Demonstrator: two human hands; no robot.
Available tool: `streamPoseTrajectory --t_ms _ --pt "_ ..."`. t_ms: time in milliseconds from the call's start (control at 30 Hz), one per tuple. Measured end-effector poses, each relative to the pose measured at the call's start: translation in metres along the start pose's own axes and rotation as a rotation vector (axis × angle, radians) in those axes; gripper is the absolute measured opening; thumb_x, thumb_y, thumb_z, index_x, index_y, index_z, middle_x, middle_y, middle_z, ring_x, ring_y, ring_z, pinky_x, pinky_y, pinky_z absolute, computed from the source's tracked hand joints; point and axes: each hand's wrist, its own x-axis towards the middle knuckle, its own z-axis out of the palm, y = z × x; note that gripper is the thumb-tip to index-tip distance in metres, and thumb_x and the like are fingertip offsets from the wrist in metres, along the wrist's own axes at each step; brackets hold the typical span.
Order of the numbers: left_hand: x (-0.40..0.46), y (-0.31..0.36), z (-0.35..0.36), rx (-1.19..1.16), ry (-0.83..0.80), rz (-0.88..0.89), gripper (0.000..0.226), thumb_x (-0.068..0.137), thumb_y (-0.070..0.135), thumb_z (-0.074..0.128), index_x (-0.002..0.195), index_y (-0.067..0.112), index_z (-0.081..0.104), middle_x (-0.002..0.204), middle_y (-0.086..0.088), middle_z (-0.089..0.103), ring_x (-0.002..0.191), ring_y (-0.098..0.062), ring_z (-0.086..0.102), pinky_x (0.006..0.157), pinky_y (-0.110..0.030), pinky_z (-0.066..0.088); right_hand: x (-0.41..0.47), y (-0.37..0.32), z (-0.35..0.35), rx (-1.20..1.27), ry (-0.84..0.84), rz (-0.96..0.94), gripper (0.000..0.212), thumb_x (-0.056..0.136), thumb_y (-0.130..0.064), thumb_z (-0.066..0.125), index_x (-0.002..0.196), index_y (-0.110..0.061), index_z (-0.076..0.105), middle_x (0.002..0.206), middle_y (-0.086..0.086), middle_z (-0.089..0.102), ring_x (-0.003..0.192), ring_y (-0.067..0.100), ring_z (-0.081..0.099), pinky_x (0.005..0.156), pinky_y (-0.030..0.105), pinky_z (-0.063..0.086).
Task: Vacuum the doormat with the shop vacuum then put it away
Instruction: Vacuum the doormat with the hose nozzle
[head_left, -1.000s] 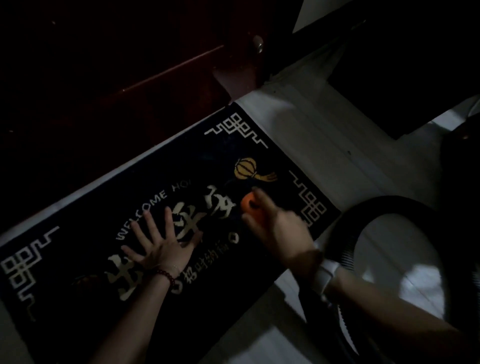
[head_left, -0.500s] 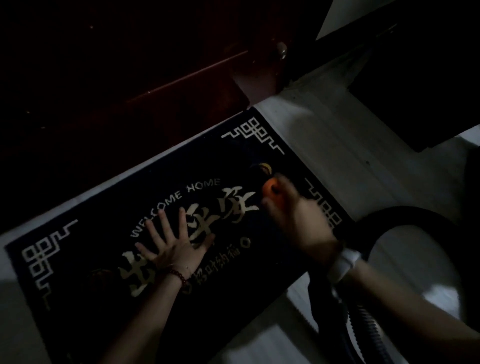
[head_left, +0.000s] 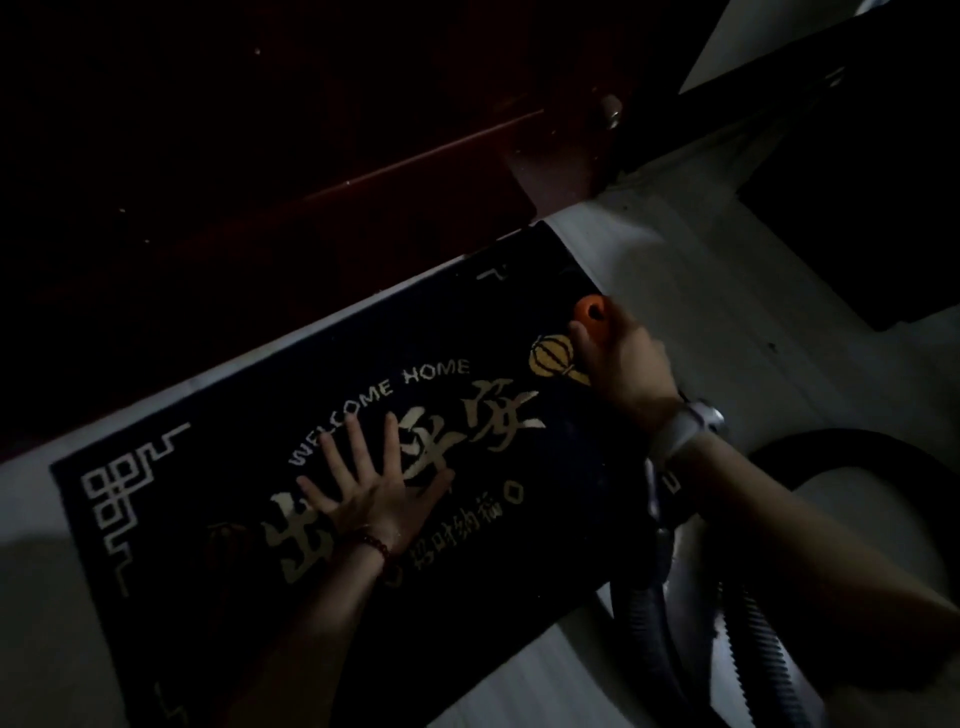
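Now right hand (head_left: 621, 358), gripping the orange nozzle (head_left: 592, 312), had slid toward the doormat (head_left: 218, 415)'s far corner; left hand (head_left: 371, 486) stayed spread flat on it.

A rectangular dark printed doormat (head_left: 218, 519) lies on the pale tiled floor (head_left: 701, 322), directly before a dark red wooden door (head_left: 311, 156). The left hand (head_left: 369, 493) presses flat on the mat's middle; the right hand (head_left: 623, 364) holds an orange plastic vacuum nozzle (head_left: 591, 312) near its far right corner. A ribbed black hose (head_left: 649, 639) trails right of the mat.
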Motion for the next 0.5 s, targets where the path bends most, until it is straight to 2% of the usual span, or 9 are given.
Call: streamPoseTrajectory --t_ms 67,133,233,267,367,500 --pt "0.0 -0.002 0.002 -0.003 0.012 0.012 0.095 0.073 0.082 0.029 0.142 0.037 -0.019 0.15 -0.003 -0.034 0.137 -0.033 -0.031 0.106 -0.065 -0.01 0.0 -0.012 0.018 -0.001 -0.053 -0.021 0.047 0.091 -0.043 0.048 0.133 -0.023 0.036 0.117 0.017 0.06 0.103 0.038 0.058 0.084 0.041 0.047" --pt "0.001 -0.003 0.003 0.01 0.011 0.014 0.098 0.071 0.085 0.024 0.143 0.035 -0.02 0.15 -0.003 -0.034 0.136 -0.033 -0.031 0.106 -0.066 -0.009 -0.02 -0.025 0.04 -0.025 -0.149 -0.144 0.051 0.091 -0.042 0.048 0.136 -0.024 0.033 0.111 0.016 0.063 0.096 0.037 0.061 0.076 0.037 0.048" --pt "0.001 -0.005 0.001 0.02 -0.028 0.017 0.1 0.071 0.084 0.028 0.143 0.033 -0.02 0.15 -0.004 -0.034 0.135 -0.033 -0.035 0.105 -0.066 -0.011 -0.06 -0.036 0.062 -0.14 -0.365 -0.304 0.058 0.092 -0.045 0.046 0.142 -0.028 0.023 0.114 0.014 0.062 0.098 0.033 0.06 0.071 0.029 0.04" --pt "0.001 -0.005 0.0 0.014 -0.036 0.02 0.1 0.074 0.081 0.032 0.143 0.032 -0.02 0.149 -0.005 -0.035 0.134 -0.033 -0.036 0.105 -0.066 -0.012 -0.064 -0.035 0.061 -0.163 -0.382 -0.311 0.058 0.092 -0.045 0.045 0.143 -0.029 0.023 0.116 0.014 0.061 0.1 0.032 0.06 0.072 0.028 0.04" --pt "0.0 -0.005 -0.002 -0.002 -0.033 0.037 0.104 0.072 0.08 0.036 0.143 0.031 -0.022 0.146 -0.005 -0.04 0.133 -0.033 -0.038 0.104 -0.066 -0.014 -0.041 -0.014 0.04 -0.15 -0.283 -0.207 0.055 0.09 -0.048 0.048 0.139 -0.031 0.031 0.116 0.016 0.063 0.102 0.034 0.06 0.079 0.031 0.046" --pt "0.001 -0.003 -0.002 -0.018 -0.034 0.027 0.113 0.063 0.085 0.04 0.142 0.034 -0.023 0.146 -0.004 -0.041 0.132 -0.032 -0.039 0.104 -0.064 -0.017 0.009 0.022 -0.007 -0.094 -0.042 0.009 0.05 0.091 -0.043 0.049 0.136 -0.025 0.038 0.126 0.019 0.057 0.113 0.038 0.054 0.087 0.036 0.042"
